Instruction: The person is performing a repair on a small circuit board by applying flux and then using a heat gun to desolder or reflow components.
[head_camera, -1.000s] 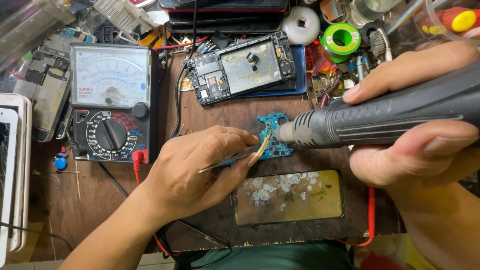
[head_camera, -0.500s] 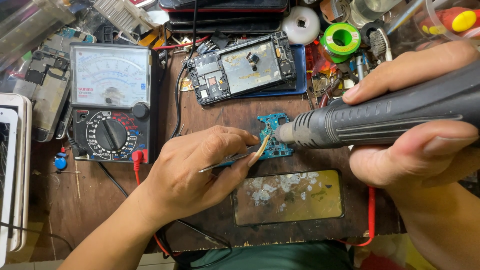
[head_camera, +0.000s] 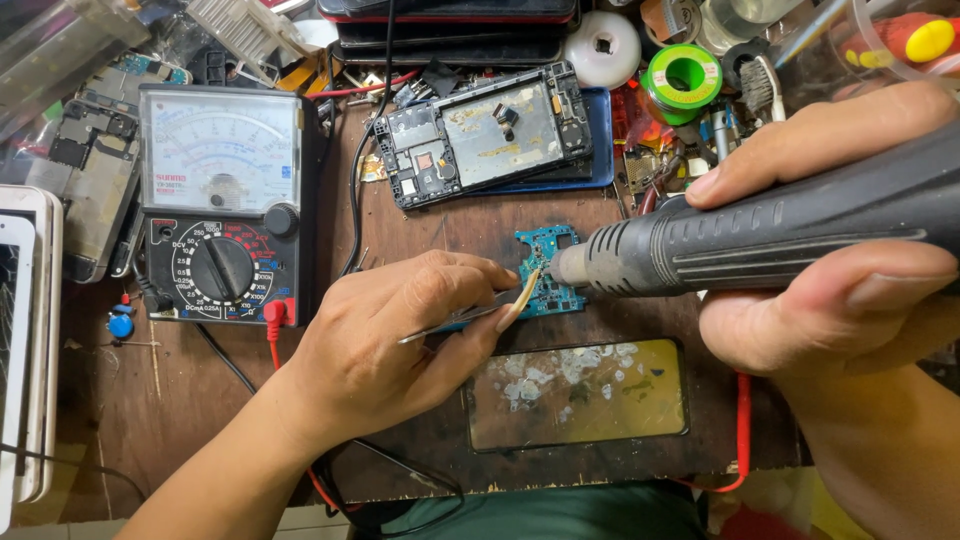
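Head view: a small blue circuit board (head_camera: 548, 268) lies flat on the dark wooden worktop (head_camera: 180, 400), a little right of the middle. The left hand (head_camera: 385, 345) rests on the worktop just left of the board, its fingers (head_camera: 470, 275) pressed together on a pair of thin metal tweezers (head_camera: 470, 318) whose tip reaches the board's left edge. From the right, the right hand (head_camera: 830, 260) grips a thick grey hot-air tool (head_camera: 760, 235), fingers wrapped around its ribbed body; the metal nozzle points left and sits just over the board's right side, whether touching or not cannot be told. Near of the board, just beside it, lies a dark phone screen glass (head_camera: 578, 392) with a yellowish sheen and pale flecks on it. Far of the board, an opened phone frame (head_camera: 485, 135) rests on a blue cover. To the left stands a black dial meter (head_camera: 222, 200) with a big round knob and a red plug at its near edge. At the far right sit a green spool of solder (head_camera: 683, 72) and a white round puck (head_camera: 602, 46). At the left edge lie white phones (head_camera: 25, 340), stacked.
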